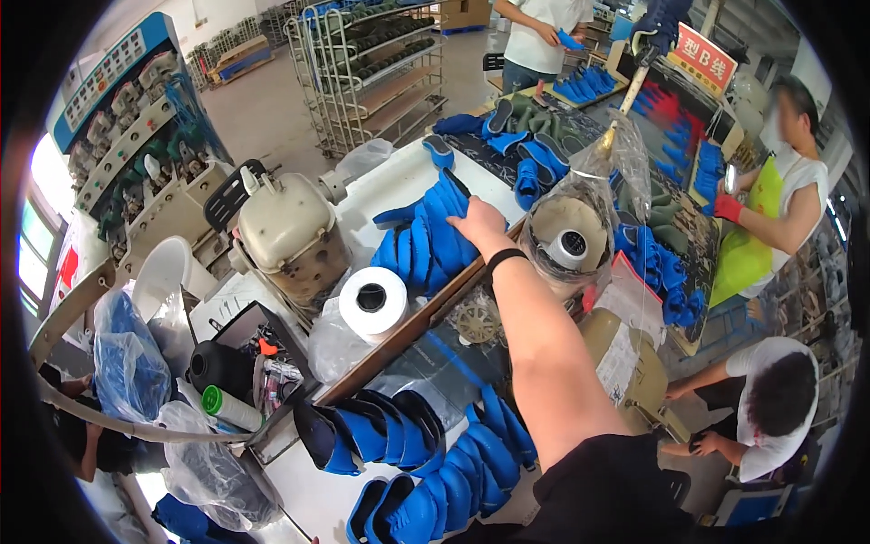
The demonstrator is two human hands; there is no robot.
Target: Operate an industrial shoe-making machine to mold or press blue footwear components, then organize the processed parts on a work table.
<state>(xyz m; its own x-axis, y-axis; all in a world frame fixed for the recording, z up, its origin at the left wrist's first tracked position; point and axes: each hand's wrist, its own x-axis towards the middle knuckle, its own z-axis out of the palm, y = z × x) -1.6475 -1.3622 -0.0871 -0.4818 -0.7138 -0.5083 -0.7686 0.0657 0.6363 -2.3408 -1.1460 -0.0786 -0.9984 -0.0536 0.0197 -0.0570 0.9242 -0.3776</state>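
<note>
Near: blue shoe uppers (480,453) are lying nested in rows | left hand: out of view, cannot tell its state | beyond: right hand (478,223) is reaching past a white spool (393,313), touching the far blue stack (421,240) on the white tabletop (489,184); whether pinching, cannot tell | care: taking one edge squarely is probably keeping the stack from slumping

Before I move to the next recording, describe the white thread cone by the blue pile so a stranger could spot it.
On the white table at the centre, find the pile of blue shoe pieces at the right hand. The white thread cone stands by the pile's lower-left end. Unlike the other white cone, inside a round container, it stands in the open and looks larger.
</note>
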